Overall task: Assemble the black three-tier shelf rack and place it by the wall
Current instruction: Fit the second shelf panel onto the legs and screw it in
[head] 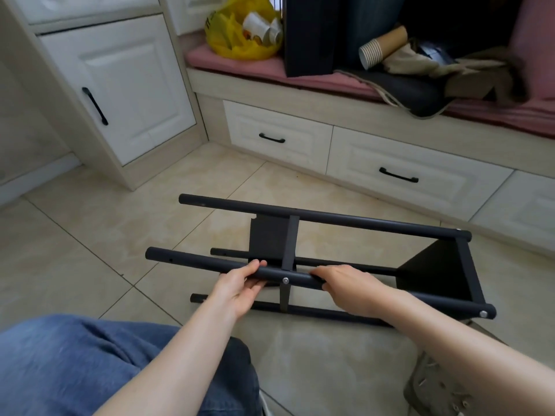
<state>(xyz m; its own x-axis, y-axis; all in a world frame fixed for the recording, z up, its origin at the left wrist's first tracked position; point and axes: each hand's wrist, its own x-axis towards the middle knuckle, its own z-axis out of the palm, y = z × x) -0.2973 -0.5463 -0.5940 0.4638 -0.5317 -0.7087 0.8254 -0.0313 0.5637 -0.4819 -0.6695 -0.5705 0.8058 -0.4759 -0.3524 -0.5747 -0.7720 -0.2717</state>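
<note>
Rack (330, 220) lies on its side on the tiled floor (90, 235), with two black shelf panels (435, 265) fitted between its four tubes. I see my left hand (240, 283) cupping the rack's nearest upper tube (195, 262) from below, thumb over it. My right hand (348, 288) is curled over the same tube, the two hands on either side of a silver screw (285, 280). White drawers (399, 172) stand beyond the rack.

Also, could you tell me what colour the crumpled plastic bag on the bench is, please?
Yellow: the crumpled plastic bag shows best in the head view.
</note>
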